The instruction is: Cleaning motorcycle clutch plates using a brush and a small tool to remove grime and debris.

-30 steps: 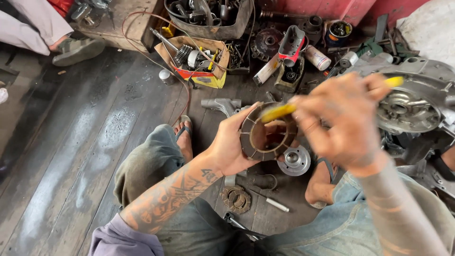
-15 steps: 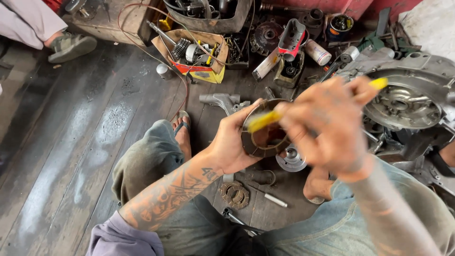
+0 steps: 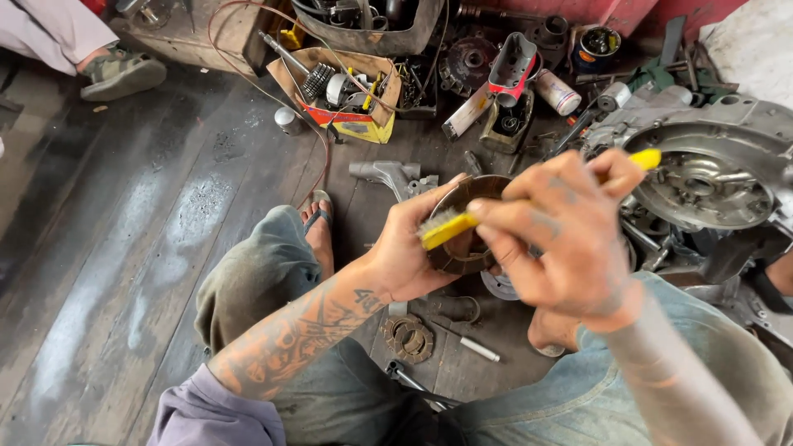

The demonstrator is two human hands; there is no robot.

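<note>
An open engine case [image 3: 710, 177] lay at the right on the dark plank floor [image 3: 124, 248], with a cardboard box [image 3: 343, 87] of parts and a spray can [image 3: 557, 91] beyond. A toothed metal ring [image 3: 408, 338] and a small white cylinder [image 3: 479, 349] lay near the feet. A second person's sandalled foot [image 3: 120, 70] stood at the upper left.

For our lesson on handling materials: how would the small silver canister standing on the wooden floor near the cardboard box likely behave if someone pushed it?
The small silver canister looks like smooth metal, so it would probably slide on the dark floorboards. Its rounded body suggests it may roll if knocked over. It seems squat rather than tall, so a gentle push likely would not tip it.
</note>
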